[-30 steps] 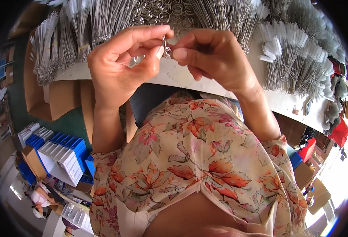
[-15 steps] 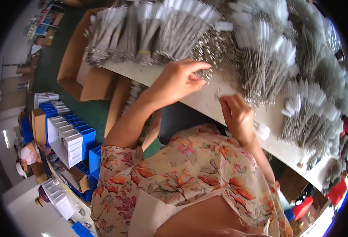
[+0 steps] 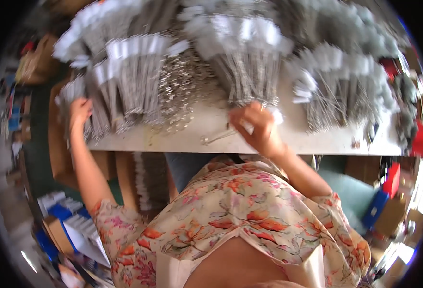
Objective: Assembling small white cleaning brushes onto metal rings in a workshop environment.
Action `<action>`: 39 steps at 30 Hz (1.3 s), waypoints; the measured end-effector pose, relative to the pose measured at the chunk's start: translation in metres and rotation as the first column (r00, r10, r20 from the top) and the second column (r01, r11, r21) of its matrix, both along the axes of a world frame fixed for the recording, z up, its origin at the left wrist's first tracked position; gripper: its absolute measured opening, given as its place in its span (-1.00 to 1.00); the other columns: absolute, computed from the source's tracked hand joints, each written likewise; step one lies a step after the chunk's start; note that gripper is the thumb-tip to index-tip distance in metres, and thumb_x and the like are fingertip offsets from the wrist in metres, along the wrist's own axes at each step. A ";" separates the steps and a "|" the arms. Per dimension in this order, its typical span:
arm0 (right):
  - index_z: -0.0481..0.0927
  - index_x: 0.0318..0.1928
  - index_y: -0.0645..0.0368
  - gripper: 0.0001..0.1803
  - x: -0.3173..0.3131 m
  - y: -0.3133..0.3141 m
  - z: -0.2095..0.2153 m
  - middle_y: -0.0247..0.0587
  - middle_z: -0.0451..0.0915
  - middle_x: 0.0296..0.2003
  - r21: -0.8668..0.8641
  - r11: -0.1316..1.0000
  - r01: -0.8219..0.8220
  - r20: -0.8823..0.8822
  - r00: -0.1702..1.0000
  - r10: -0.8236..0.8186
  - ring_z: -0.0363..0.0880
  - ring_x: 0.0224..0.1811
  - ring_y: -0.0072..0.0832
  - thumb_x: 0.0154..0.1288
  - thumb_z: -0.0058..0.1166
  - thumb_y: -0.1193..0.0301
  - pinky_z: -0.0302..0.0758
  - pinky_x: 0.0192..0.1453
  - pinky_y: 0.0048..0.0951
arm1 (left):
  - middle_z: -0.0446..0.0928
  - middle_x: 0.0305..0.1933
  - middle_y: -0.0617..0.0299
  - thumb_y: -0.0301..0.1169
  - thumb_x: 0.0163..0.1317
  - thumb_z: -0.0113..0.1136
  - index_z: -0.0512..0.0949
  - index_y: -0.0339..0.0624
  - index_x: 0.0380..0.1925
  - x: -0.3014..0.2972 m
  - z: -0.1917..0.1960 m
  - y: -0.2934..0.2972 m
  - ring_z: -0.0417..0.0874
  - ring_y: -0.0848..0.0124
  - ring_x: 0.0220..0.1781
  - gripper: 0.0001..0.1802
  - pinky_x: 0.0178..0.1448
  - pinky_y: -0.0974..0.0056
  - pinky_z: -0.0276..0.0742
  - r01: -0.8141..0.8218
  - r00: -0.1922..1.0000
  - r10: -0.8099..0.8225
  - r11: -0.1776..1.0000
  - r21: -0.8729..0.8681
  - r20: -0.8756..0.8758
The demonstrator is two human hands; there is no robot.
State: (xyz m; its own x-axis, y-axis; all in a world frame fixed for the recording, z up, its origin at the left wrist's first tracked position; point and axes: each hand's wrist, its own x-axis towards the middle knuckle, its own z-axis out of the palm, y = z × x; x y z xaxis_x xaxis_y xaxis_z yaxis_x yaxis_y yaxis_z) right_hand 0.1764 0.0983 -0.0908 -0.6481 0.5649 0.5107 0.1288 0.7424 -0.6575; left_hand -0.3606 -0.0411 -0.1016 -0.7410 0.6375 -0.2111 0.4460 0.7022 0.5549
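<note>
White worktable [image 3: 317, 139], long edge toward the person, carrying fanned bundles of thin grey metal pieces, each bundle topped with small white card tags: one bundle at the far left [image 3: 84, 108], one left of centre [image 3: 134, 72], one at centre [image 3: 242, 57], one at right [image 3: 336, 91]. A loose heap of small silvery links [image 3: 182, 91] lies between the left-of-centre and centre bundles. Left hand [image 3: 79, 111] is stretched out to the far-left bundle, fingers laid on its lower end; whether they are closed around it cannot be told. Right hand [image 3: 254, 127] rests at the table's near side just below the centre bundle, fingers curled over a small white tag [image 3: 247, 127]; a thin metal piece [image 3: 218, 138] lies on the table just beside it, to its left. Below the table at left, blue-and-white cartons [image 3: 62, 216]; at right, a red box [image 3: 391, 180] and a blue box [image 3: 375, 209]. Motion blur softens the bundles; tag print is unreadable.
</note>
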 end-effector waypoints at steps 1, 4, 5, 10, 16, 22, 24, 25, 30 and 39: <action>0.59 -0.30 0.18 -0.82 0.004 0.017 0.006 -0.22 0.57 -0.43 -0.167 0.977 0.134 -0.009 0.990 -0.137 0.51 -0.45 -0.41 0.00 0.16 0.58 0.47 -0.35 -0.42 | 0.48 -0.62 0.29 -0.29 0.13 0.15 0.51 -0.21 -0.52 0.008 0.005 0.004 0.46 0.56 -0.69 -0.79 -0.72 0.43 0.24 -0.022 0.999 0.020 0.999 -0.049 -0.046; 0.60 -0.30 0.24 -0.89 0.003 0.081 0.019 -0.15 0.62 -0.47 -0.224 0.898 0.379 -0.009 0.920 -0.391 0.59 -0.49 -0.52 0.14 0.09 0.51 0.50 -0.39 -0.53 | 0.44 -0.63 0.33 -0.32 0.13 0.14 0.51 -0.21 -0.47 0.013 0.012 0.015 0.40 0.60 -0.72 -0.83 -0.75 0.44 0.16 -0.023 0.994 0.012 0.995 -0.100 -0.110; 0.61 -0.30 0.24 -0.86 0.002 0.099 0.022 -0.14 0.62 -0.49 -0.244 0.882 0.403 0.034 0.913 -0.407 0.62 -0.46 -0.51 0.15 0.09 0.45 0.52 -0.36 -0.53 | 0.47 -0.64 0.29 -0.34 0.11 0.12 0.52 -0.25 -0.50 0.021 0.017 0.021 0.45 0.57 -0.70 -0.82 -0.72 0.41 0.23 -0.022 0.993 0.007 0.992 -0.126 -0.114; 0.64 -0.35 0.09 -0.72 -0.014 0.145 0.024 -0.14 0.63 -0.47 0.019 0.872 0.489 0.395 0.798 -0.456 0.62 -0.39 -0.20 -0.01 0.11 0.19 0.52 -0.21 -0.27 | 0.56 -0.61 0.20 -0.39 0.03 0.09 0.54 -0.35 -0.55 0.037 0.031 0.013 0.52 0.52 -0.67 -0.80 -0.59 0.38 0.38 0.038 0.993 -0.053 0.989 -0.141 -0.108; 0.64 -0.41 0.17 -0.73 -0.010 0.156 0.037 -0.19 0.61 -0.57 -0.178 0.862 0.475 0.424 0.827 -0.368 0.62 -0.45 -0.39 0.00 0.04 0.24 0.53 -0.23 -0.36 | 0.59 -0.53 0.20 -0.37 0.08 0.04 0.52 -0.31 -0.40 0.063 0.055 0.008 0.57 0.51 -0.59 -0.79 -0.52 0.38 0.43 -0.123 0.972 0.108 0.991 -0.060 -0.206; 0.57 -0.26 0.27 -0.73 0.012 0.148 0.064 -0.22 0.58 -0.42 -0.637 0.770 0.039 -0.322 0.894 -0.311 0.59 -0.46 -0.53 0.26 -0.04 0.31 0.49 -0.34 -0.57 | 0.58 -0.47 0.23 -0.41 0.17 -0.11 0.46 -0.16 -0.16 0.136 0.089 0.041 0.58 0.51 -0.55 -0.74 -0.44 0.39 0.46 -0.077 0.946 0.104 0.992 0.100 -0.306; 0.50 -0.18 0.25 -0.77 0.036 0.146 0.076 -0.27 0.52 -0.49 -0.655 0.755 -0.033 -0.392 0.869 -0.302 0.53 -0.46 -0.57 0.32 -0.14 0.37 0.51 -0.35 -0.57 | 0.58 -0.46 0.15 -0.37 0.19 -0.05 0.49 -0.14 -0.14 0.171 0.091 0.066 0.60 0.36 -0.53 -0.74 -0.35 0.32 0.48 0.016 0.970 0.040 0.974 0.226 -0.241; 0.52 -0.17 0.24 -0.77 0.049 0.141 0.084 -0.35 0.49 -0.50 -0.644 0.764 -0.037 -0.408 0.862 -0.302 0.47 -0.47 -0.63 0.31 -0.11 0.36 0.43 -0.37 -0.65 | 0.58 -0.46 0.15 -0.37 0.19 -0.05 0.49 -0.14 -0.14 0.177 0.081 0.071 0.60 0.36 -0.53 -0.74 -0.35 0.32 0.48 0.047 0.977 0.004 0.971 0.233 -0.214; 0.63 -0.37 0.10 -0.87 0.116 0.113 0.073 -0.27 0.51 -0.54 0.067 0.866 0.495 0.293 0.820 -0.492 0.35 -0.58 -0.62 0.10 0.17 0.34 0.33 -0.45 -0.57 | 0.55 -0.39 -0.04 -0.27 0.17 0.09 0.50 -0.23 -0.35 0.169 0.029 0.081 0.59 0.09 -0.31 -0.76 -0.22 0.18 0.45 0.362 0.773 -0.344 0.929 -0.075 -0.532; 0.61 -0.28 0.03 -0.79 0.158 0.094 0.019 -0.32 0.58 -0.32 0.336 0.812 0.478 0.614 0.543 -0.573 0.58 -0.39 -0.32 0.04 0.16 0.29 0.51 -0.29 -0.31 | 0.50 -0.46 0.07 -0.36 0.18 0.05 0.38 -0.26 -0.42 0.172 0.031 0.092 0.53 0.16 -0.40 -0.82 -0.24 0.21 0.41 0.309 0.799 -0.301 0.948 -0.074 -0.520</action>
State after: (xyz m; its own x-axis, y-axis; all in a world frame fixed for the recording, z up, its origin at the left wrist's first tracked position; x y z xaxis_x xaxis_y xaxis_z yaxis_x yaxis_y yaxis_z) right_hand 0.3339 0.1926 -0.0716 -0.4350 0.8866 0.1571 0.8786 0.4561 -0.1414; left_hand -0.1887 0.0508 -0.0710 -0.5042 0.8490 0.1584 0.8595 0.4753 0.1881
